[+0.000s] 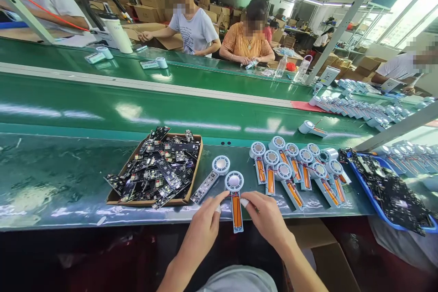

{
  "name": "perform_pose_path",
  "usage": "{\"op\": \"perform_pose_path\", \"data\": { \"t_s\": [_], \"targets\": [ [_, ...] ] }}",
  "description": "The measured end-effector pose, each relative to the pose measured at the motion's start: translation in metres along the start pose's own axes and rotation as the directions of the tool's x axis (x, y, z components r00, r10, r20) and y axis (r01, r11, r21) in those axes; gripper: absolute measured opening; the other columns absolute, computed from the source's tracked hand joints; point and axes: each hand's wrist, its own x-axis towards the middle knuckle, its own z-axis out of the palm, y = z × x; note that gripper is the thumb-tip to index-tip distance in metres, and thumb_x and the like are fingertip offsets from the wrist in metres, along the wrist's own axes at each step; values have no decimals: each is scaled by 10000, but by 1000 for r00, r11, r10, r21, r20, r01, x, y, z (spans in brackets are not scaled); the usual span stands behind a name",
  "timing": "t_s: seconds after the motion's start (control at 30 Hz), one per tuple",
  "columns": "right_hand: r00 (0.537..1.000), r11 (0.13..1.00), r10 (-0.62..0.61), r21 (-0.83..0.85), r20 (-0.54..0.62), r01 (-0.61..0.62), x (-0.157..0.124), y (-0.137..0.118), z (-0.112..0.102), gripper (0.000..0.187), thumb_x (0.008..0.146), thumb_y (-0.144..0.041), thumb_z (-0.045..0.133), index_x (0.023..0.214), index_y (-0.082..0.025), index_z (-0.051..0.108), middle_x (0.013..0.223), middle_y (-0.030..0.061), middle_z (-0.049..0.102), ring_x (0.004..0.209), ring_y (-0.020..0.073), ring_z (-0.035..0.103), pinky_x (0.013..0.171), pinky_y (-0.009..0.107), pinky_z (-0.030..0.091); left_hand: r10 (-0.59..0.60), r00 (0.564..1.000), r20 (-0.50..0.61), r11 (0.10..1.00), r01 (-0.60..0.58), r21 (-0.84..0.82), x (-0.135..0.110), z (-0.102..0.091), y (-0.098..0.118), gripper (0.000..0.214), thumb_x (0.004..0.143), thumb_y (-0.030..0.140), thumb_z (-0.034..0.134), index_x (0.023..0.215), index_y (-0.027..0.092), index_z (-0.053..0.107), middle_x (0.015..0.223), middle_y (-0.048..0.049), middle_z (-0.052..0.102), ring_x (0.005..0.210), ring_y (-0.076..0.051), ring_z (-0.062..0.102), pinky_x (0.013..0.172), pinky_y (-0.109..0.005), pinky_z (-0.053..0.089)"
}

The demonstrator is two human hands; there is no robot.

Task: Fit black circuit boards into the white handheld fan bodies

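A small handheld fan point(234, 182) with a round pale-blue head lies at the table's front edge, its open handle point(237, 214) pointing toward me. An orange cell with red wires fills the handle. My left hand point(204, 219) is closed at the fan's neck from the left, with a white cover on one finger. From the right, my right hand point(265, 216) closes at the same neck, also with a white finger cover; whether a wire is between its fingertips is too small to tell. Left of this fan lies another fan point(221, 165) with a circuit board over its handle.
A cardboard tray point(186, 200) heaped with black circuit boards point(167, 164) stands at left. Several open fans point(284, 171) lie at right, beside a blue tray point(379, 212) of boards. Beyond runs a green conveyor belt point(191, 112) with a fan on it; co-workers sit across.
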Motion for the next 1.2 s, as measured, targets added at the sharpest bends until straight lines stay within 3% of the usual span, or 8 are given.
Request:
{"op": "perform_pose_path", "data": {
  "t_s": [0.1,0.2,0.33,0.47,0.6,0.77,0.97,1.2],
  "targets": [
    [995,993,-38,111,-95,49,9,-2,11,299,977,-177,459,1149,-233,697,1059,85,763,938,218,722,821,307,554,-25,995,95,967,0,256,-4,-1,6,662,854,-31,329,1357,290,615,1059,-82,701,906,-220,742,766,-328,599],
    [981,936,141,339,-130,-90,19,-9,24,252,920,-203,543,1130,-216,682,892,47,770,775,188,723,721,272,567,-53,992,117,919,3,394,-7,-5,10,729,790,-92,358,1329,311,638,1060,-81,694,892,-229,746,722,-305,588],
    [949,848,291,491,-120,-198,23,-14,31,156,880,-249,598,953,-193,725,821,39,755,717,182,699,670,266,552,-70,998,-6,993,70,92,-9,-5,6,568,892,41,361,1366,268,578,1139,-87,739,943,-233,755,760,-319,597],
    [977,886,170,455,-131,-93,20,-15,26,212,896,-197,549,902,-214,761,880,43,754,817,185,694,743,274,529,-221,972,-84,949,195,-248,-10,-1,4,407,932,246,386,1311,192,526,1086,-114,783,836,-242,776,762,-370,613],
    [982,928,122,368,-147,-61,20,-16,21,210,861,-119,551,879,-201,744,815,33,728,720,160,655,670,249,501,-271,961,-59,894,228,-385,-7,0,12,337,901,326,417,1157,192,590,1071,-129,791,761,-245,784,686,-354,627],
    [987,987,5,161,-160,21,21,-15,21,213,865,-74,542,921,-180,718,844,50,685,727,166,633,679,259,510,-222,965,-142,910,153,-385,-4,1,14,344,899,332,452,1109,180,678,1049,-116,801,719,-227,782,654,-329,642],
    [989,992,-72,-108,-126,59,17,-20,21,245,913,-69,495,988,-196,690,961,100,681,877,230,637,789,337,544,28,935,-352,988,-79,-131,-10,14,8,345,927,225,462,1146,167,722,1129,-115,784,996,-256,766,881,-363,622],
    [999,986,-4,165,-38,10,23,-14,12,251,932,-112,523,1066,-218,707,923,55,712,823,187,663,766,287,532,-39,980,-194,949,-25,-314,-4,-1,8,336,937,277,494,1138,201,753,1089,-93,795,875,-235,774,802,-338,638]
  ]
}}
